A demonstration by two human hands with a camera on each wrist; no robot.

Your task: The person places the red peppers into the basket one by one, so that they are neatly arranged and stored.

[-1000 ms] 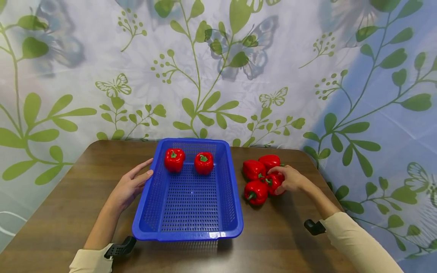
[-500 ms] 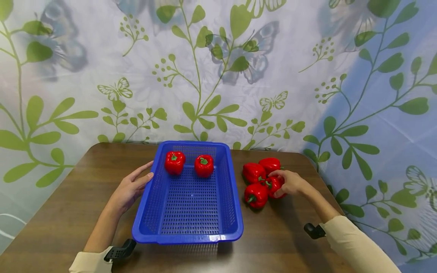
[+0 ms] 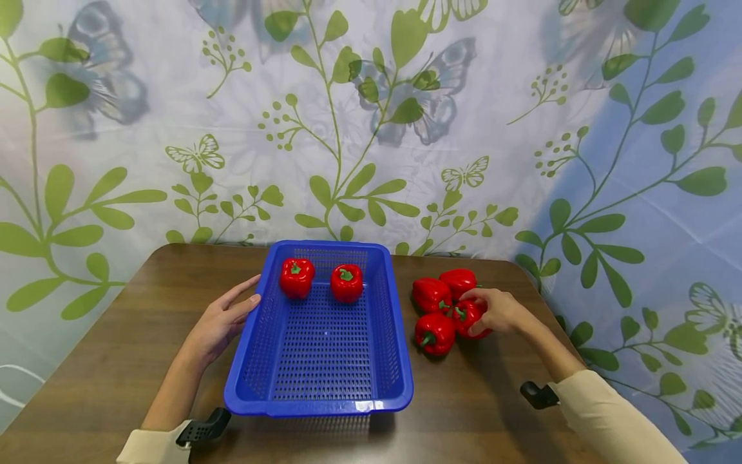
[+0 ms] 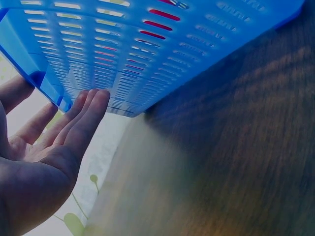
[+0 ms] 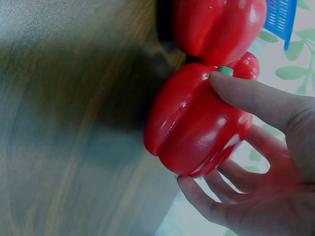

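Note:
My right hand (image 3: 497, 310) grips a red bell pepper (image 5: 197, 128) on the table, thumb near its green stem and fingers curled round the far side. Three more red bell peppers lie against it: one in front (image 3: 435, 334), one to the left (image 3: 430, 294) and one behind (image 3: 458, 281). My left hand (image 3: 219, 322) touches the left side of a blue plastic basket (image 3: 243, 361), its fingers fairly straight; in the left wrist view the fingertips (image 4: 101, 98) are at the perforated wall. Inside the basket, toward the back, sit two bell peppers, left (image 3: 297, 278) and right (image 3: 346, 283).
The brown wooden table (image 3: 452, 412) reaches back to a leaf- and butterfly-printed curtain (image 3: 359, 129). Its rounded far right corner lies beyond the loose peppers. A white cable (image 3: 17, 380) hangs past the left edge.
My right hand closes further round the pepper and shifts it slightly right, away from the neighbouring peppers. The left hand and the basket stay in place; the head view tilts a little.

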